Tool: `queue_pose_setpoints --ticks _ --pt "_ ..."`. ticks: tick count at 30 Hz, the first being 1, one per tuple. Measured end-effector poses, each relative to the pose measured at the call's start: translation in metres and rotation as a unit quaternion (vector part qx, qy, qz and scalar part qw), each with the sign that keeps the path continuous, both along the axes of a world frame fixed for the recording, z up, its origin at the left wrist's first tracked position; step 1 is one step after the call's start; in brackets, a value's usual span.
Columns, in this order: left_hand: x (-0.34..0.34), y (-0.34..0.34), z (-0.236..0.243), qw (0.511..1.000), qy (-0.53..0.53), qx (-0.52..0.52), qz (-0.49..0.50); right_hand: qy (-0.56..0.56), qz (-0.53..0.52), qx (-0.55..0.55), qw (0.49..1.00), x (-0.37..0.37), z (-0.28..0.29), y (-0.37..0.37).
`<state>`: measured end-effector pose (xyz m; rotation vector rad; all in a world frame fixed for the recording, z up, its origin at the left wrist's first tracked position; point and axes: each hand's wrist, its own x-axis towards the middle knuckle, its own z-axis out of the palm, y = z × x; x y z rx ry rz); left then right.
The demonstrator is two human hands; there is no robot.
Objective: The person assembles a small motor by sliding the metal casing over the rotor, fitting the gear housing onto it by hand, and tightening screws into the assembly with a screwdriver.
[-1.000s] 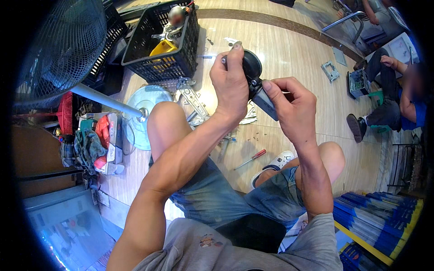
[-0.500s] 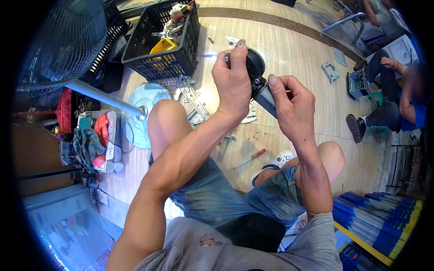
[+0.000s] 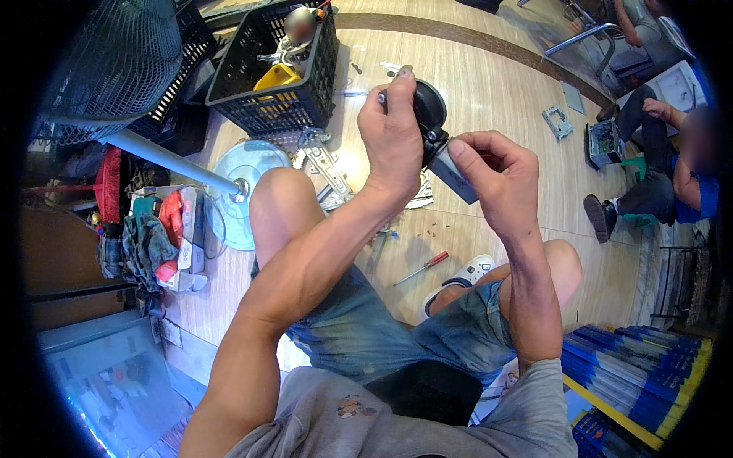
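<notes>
Could drop black part (image 3: 434, 136), upper ctr of frame, onto floor (image 3: 504, 91) via loose R pinch or uneven wt. Gripping round end (image 3: 433, 103) w/ L hand (image 3: 391, 136), pinching box end (image 3: 456, 175) w/ R hand (image 3: 500, 179). Points box end to lower R; runs diag. along long axis from upper L.

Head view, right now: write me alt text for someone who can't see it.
The left hand grips a black part with a round disc; the right hand touches its boxy grey end. On the pale floor lie a red-handled screwdriver and metal brackets. A black crate stands ahead at left; a co-worker sits at far right.
</notes>
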<state>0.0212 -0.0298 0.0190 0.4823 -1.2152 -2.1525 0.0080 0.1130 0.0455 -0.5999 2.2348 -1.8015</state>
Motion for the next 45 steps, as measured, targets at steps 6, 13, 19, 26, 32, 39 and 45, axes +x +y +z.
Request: queue_pose_setpoints --ticks 6,13,19,26,32,39,45 --pt "0.000 -0.001 0.001 1.000 0.010 -0.015 0.000 -0.040 0.029 -0.034 0.998 -0.004 0.005 0.001" --pt "-0.001 0.000 0.000 1.000 0.012 -0.006 -0.004 -0.033 0.001 -0.045 0.998 -0.001 0.002 -0.001" --pt "0.000 -0.003 -0.001 1.000 0.011 -0.010 0.009 -0.027 0.005 -0.033 0.999 0.001 0.000 -0.004" --pt "0.000 -0.003 -0.002 1.000 0.004 -0.007 0.010 0.005 -0.034 -0.012 0.999 0.003 -0.003 -0.007" --pt "-0.012 -0.003 -0.009 0.997 -0.013 -0.046 0.057 0.069 -0.064 0.017 0.995 0.001 -0.005 -0.009" --pt "-0.004 -0.013 -0.017 0.998 -0.052 -0.023 0.032 0.180 -0.059 0.047 0.981 0.003 -0.018 -0.020" --pt "-0.005 -0.004 -0.013 0.999 -0.034 0.006 0.033 0.208 -0.068 0.071 0.973 0.004 -0.021 -0.017"
